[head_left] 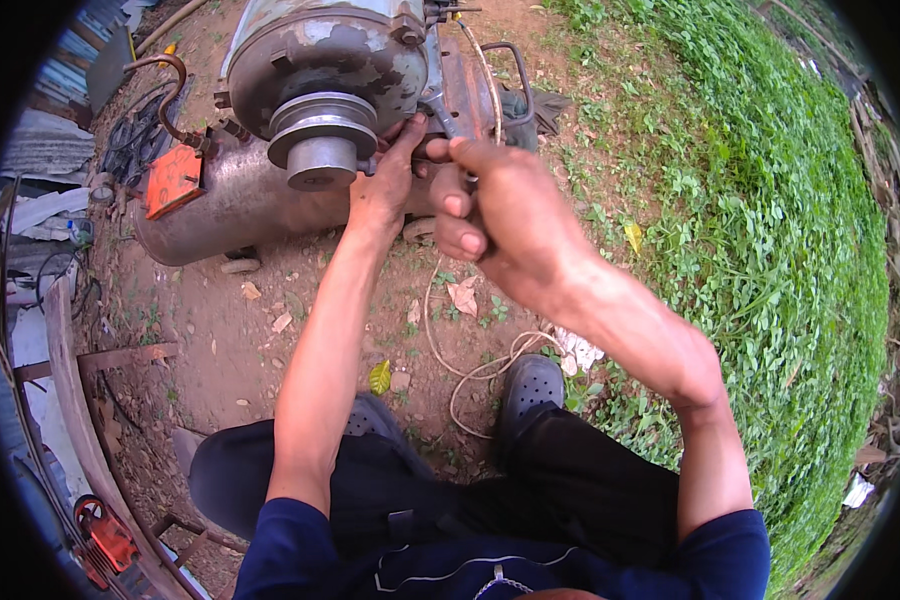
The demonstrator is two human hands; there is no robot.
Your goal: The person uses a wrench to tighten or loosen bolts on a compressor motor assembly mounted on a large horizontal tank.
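Observation:
An electric motor with flaking grey paint sits on a rusty cylindrical tank. A grooved metal pulley faces me on its shaft. My left hand is at the motor's lower right, just beside the pulley. Its thumb points up and its fingers curl in, partly hidden; what they grip does not show. To its right, my right hand is closed, with thumb and forefinger at the near end of a metal wrench. The wrench's far end reaches the motor's lower side.
An orange box and a bent copper pipe are on the tank's left. A pale cord loops on the dirt by my shoes. Metal sheets and a curved wooden beam lie left; grass grows right.

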